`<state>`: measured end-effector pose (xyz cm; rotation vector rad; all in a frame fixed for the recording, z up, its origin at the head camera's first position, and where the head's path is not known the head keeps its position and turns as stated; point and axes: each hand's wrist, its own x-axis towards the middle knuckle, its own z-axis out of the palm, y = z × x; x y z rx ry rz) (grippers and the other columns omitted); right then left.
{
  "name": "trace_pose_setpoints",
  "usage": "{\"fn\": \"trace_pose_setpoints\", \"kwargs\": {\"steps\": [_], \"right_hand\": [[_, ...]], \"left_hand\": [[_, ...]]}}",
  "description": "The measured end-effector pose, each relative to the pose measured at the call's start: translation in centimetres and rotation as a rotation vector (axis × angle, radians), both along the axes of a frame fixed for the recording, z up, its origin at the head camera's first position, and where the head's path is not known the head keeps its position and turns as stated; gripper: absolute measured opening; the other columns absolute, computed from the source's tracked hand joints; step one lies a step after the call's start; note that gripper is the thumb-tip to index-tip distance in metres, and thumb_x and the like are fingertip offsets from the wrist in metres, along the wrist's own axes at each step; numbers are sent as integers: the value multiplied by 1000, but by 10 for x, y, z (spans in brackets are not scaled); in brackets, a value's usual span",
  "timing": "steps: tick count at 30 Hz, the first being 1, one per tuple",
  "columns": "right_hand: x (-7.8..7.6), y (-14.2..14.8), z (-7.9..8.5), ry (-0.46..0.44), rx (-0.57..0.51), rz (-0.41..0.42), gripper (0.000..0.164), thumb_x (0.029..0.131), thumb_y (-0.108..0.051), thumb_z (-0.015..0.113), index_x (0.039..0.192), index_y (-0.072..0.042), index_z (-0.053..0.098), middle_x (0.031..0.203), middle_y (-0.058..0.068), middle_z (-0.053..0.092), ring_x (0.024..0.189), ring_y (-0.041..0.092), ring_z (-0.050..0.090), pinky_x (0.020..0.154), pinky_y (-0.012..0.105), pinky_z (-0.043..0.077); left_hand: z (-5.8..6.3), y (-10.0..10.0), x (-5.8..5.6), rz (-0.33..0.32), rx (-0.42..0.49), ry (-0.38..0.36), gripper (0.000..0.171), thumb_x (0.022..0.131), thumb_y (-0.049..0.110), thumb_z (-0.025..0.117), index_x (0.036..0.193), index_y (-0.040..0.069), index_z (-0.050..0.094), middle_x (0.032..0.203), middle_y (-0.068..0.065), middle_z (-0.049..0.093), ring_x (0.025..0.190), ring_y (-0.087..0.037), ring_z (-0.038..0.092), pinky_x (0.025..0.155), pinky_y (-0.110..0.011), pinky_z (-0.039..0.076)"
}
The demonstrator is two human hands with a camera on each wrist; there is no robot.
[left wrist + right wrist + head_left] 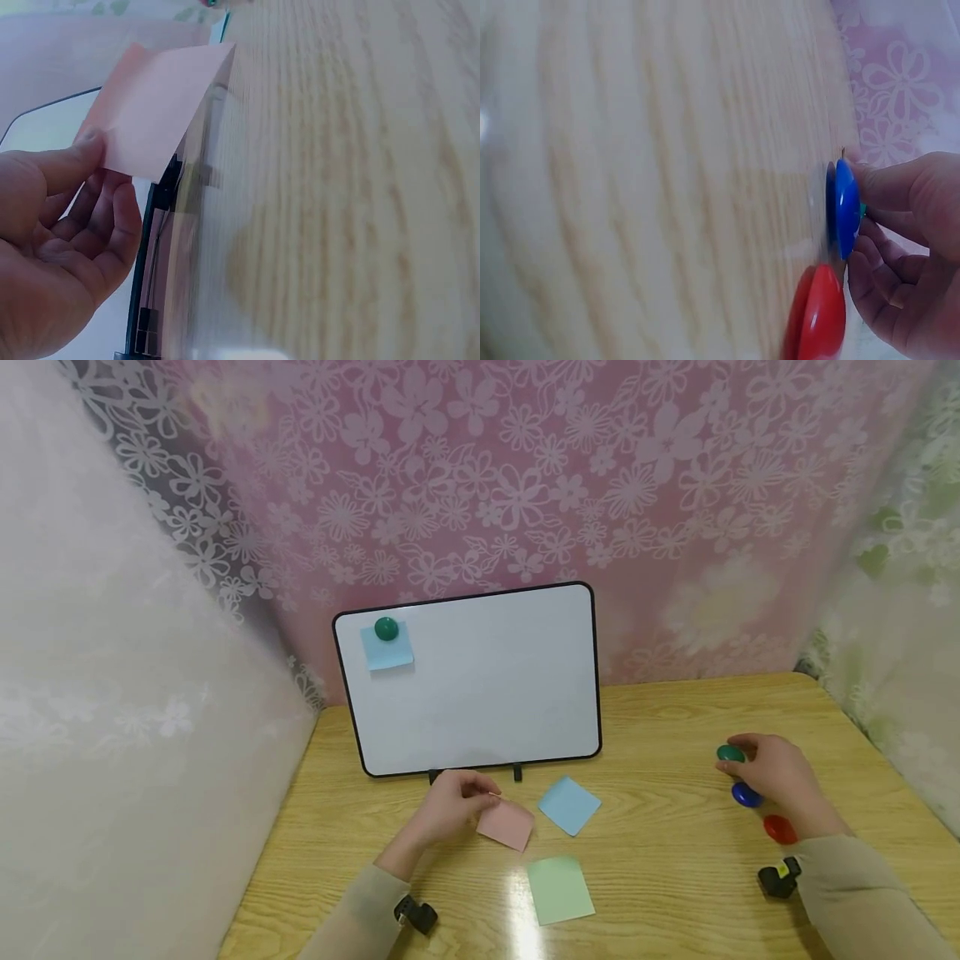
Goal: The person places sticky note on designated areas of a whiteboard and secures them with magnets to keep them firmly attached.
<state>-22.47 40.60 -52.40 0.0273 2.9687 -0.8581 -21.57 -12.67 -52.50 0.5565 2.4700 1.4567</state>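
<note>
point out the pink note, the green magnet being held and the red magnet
Pink note (161, 105): left wrist view, middle of its broad face.
Held green magnet (728, 753): head view, its rounded face.
Red magnet (824, 315): right wrist view, its domed side.

I count four sticky notes: one upper blue note (390, 657), one lower blue note (570, 807), one pink note (507, 827) and one green note (561, 891). I count four round magnets: one board-mounted green magnet (386, 628), one handheld green magnet (727, 753), one blue magnet (746, 795) and one red magnet (780, 829). I count one whiteboard (480, 685) with two visible support feet (517, 772), and one tabletop (660, 860). On my own person, I count two hands, namely one left hand (453, 806) and one right hand (776, 768), two sleeves (367, 902), and two black wrist cameras (778, 880).
</note>
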Motion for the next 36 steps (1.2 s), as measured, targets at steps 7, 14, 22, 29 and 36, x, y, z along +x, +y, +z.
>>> {"fn": "trace_pose_setpoints", "kwargs": {"steps": [7, 14, 22, 29, 36], "right_hand": [[-2, 3, -1, 0, 6, 23, 69, 102, -35, 76, 142, 16, 54, 125, 40, 62, 108, 55, 62, 86, 65, 53], [-2, 4, -1, -1, 0, 33, 68, 101, -35, 76, 140, 16, 56, 122, 38, 64, 105, 53, 64, 85, 65, 53], [-2, 5, 0, -6, -2, 52, 70, 102, -39, 76, 139, 16, 56, 123, 39, 63, 105, 54, 64, 84, 64, 54], [-4, 7, 0, 1, 0, 73, 69, 102, -40, 75, 139, 15, 57, 121, 36, 65, 105, 51, 64, 85, 64, 53], [-7, 10, 0, 5, 9, 85, 67, 102, -39, 76, 137, 16, 58, 121, 36, 66, 105, 52, 65, 84, 63, 54]], "left_hand": [[-3, -3, -1, 64, 94, -35, 8, 105, 16, 72, 108, 13, 79, 107, 1, 75, 98, -17, 69, 84, -38, 59], [1, -1, 0, 107, 244, -98, 13, 109, 10, 65, 116, 1, 70, 101, -11, 77, 92, -19, 71, 87, -42, 61], [3, 1, 1, 200, 373, -133, 17, 108, 5, 65, 121, -5, 68, 110, -16, 78, 96, -18, 74, 84, -35, 62], [2, 1, 0, 265, 427, -136, 14, 106, 5, 67, 115, -5, 71, 102, -15, 78, 91, -19, 73, 83, -39, 62], [3, 1, 0, 290, 430, -125, 17, 105, 7, 70, 116, -6, 73, 105, -17, 77, 93, -21, 74, 83, -39, 63]]}}
